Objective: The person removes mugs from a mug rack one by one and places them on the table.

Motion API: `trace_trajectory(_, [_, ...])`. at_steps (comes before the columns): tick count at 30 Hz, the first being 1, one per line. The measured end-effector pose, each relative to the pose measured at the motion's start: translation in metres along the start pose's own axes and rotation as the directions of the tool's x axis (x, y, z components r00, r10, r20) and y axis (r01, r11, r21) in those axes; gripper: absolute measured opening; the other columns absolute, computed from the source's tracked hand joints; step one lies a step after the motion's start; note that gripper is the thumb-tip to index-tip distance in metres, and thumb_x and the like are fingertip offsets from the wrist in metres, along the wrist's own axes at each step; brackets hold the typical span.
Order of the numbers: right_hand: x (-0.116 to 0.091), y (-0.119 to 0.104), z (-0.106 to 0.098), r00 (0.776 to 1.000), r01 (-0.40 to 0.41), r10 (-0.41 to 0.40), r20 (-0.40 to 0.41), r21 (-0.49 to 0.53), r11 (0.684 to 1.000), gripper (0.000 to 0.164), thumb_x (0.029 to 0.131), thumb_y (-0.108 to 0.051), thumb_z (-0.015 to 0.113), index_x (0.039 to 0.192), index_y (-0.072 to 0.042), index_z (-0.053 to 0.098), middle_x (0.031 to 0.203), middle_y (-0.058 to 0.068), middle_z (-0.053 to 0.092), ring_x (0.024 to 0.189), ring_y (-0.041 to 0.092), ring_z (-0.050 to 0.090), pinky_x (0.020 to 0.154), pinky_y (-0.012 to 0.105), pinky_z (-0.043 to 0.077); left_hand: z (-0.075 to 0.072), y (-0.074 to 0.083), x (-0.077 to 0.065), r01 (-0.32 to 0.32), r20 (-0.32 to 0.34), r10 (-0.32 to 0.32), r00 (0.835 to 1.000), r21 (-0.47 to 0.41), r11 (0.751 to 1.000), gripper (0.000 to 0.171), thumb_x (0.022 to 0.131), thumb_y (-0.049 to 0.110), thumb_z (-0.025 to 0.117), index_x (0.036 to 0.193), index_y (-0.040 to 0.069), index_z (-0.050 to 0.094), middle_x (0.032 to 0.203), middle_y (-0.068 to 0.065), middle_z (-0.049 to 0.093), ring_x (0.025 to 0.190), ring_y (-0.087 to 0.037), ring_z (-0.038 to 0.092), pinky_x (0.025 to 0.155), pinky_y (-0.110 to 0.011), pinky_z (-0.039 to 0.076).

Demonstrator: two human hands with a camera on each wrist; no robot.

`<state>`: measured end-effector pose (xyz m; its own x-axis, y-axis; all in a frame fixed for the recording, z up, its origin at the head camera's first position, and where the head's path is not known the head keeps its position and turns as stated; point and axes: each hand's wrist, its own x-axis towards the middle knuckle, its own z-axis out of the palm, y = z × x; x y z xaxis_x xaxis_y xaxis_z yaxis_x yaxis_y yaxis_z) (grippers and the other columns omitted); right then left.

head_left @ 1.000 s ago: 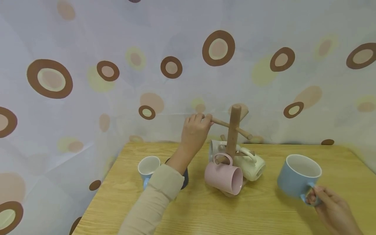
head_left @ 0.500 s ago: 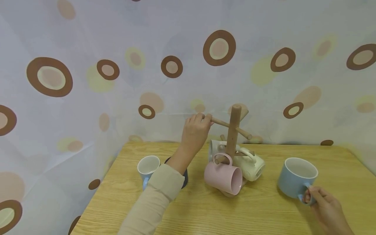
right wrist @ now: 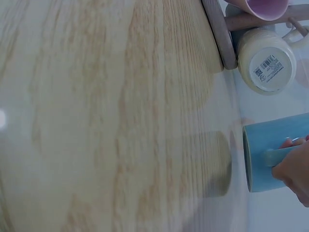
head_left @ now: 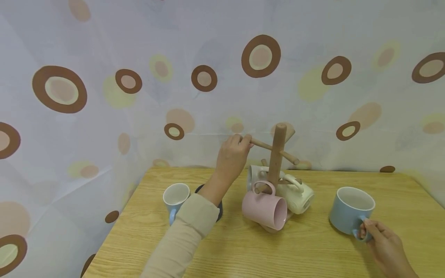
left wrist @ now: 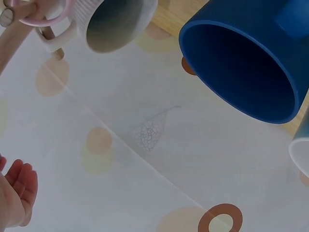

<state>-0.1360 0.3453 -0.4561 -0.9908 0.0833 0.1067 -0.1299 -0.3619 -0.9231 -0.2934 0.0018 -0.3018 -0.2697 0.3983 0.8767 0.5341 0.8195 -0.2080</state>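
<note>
My left hand grips the end of an upper peg on a wooden mug tree; in the left wrist view its curled fingers show at the lower left edge. A pink mug, a cream mug and a ribbed white mug hang by their handles from the lower pegs. The upper pegs carry no mug. Toward the right side of the table, my right hand holds a light blue mug by its handle. This mug is upright, white inside, close over the tabletop.
On the wooden table, a second light blue mug stands at the left. A dark blue mug beside it is mostly hidden by my left forearm in the head view. A patterned cloth hangs behind the table.
My right hand has brought the light blue mug slightly left and down, then it nearly stops. The left hand keeps its grip on the peg, and the hanging mugs have not moved.
</note>
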Motion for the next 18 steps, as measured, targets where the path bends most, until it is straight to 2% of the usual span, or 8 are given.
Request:
trace_trajectory(6, [0.003,0.003,0.002,1.000,0.014,-0.014,-0.010,-0.003,1.000,0.027,0.097,-0.008,0.034,0.085,-0.010,0.059,0.079,-0.006,0.055,0.074,0.007,0.051,0.070,0.014,0.044,0.000,-0.001,-0.001,0.001,0.010,-0.001,1.000,0.003,1.000,0.018,0.081,0.026,0.062,0.087,0.008,0.061,0.070,-0.004,0.056,0.059,-0.015,0.053,0.050,-0.023,0.044])
trace_trajectory(11, [0.002,0.002,-0.003,0.999,-0.033,0.034,0.017,-0.083,0.996,0.026,0.098,-0.013,0.032,0.089,-0.011,0.056,0.083,-0.008,0.051,0.077,0.007,0.048,0.071,0.014,0.042,0.000,-0.001,0.000,-0.008,0.012,0.008,1.000,0.008,1.000,0.019,0.082,0.026,0.060,0.086,0.008,0.060,0.070,-0.004,0.056,0.059,-0.015,0.053,0.050,-0.023,0.044])
trace_trajectory(18, [0.002,0.002,-0.009,0.996,-0.080,0.084,0.022,-0.140,0.987,0.024,0.098,-0.018,0.033,0.090,-0.014,0.055,0.085,-0.010,0.049,0.080,0.004,0.047,0.074,0.011,0.041,0.000,-0.001,-0.001,-0.015,0.000,0.015,1.000,-0.028,0.999,0.019,0.082,0.024,0.061,0.087,0.007,0.061,0.071,-0.004,0.057,0.059,-0.016,0.054,0.052,-0.023,0.045])
